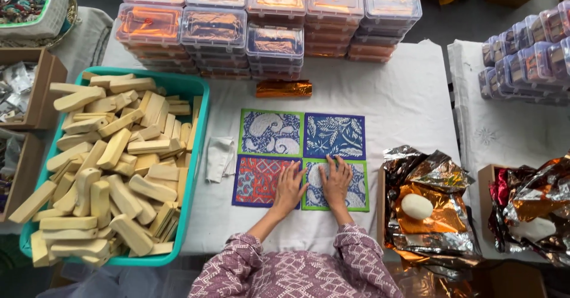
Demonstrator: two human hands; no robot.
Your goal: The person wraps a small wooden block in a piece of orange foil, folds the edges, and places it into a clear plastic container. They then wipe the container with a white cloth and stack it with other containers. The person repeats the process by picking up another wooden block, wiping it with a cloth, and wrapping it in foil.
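Teal tub (199,155), left of the printed cloth square (301,158) and well apart from it, holds heaped wooden blocks (110,167). The cloth, four patterned panels, lies flat on the white table (404,96), directly under both hands. Left hand (289,188) and right hand (336,182) press its near panels, fingers spread flat, apparently gripping nothing. Beside it, right, crumpled foil (430,215) cradles a white oval lump (417,206).

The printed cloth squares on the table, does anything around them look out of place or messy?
The four squares sit in a neat grid under the left hand and right hand. Two things stray: a crumpled white cloth lying loose beside them, and a lone copper foil packet lying apart from the stacked boxes.
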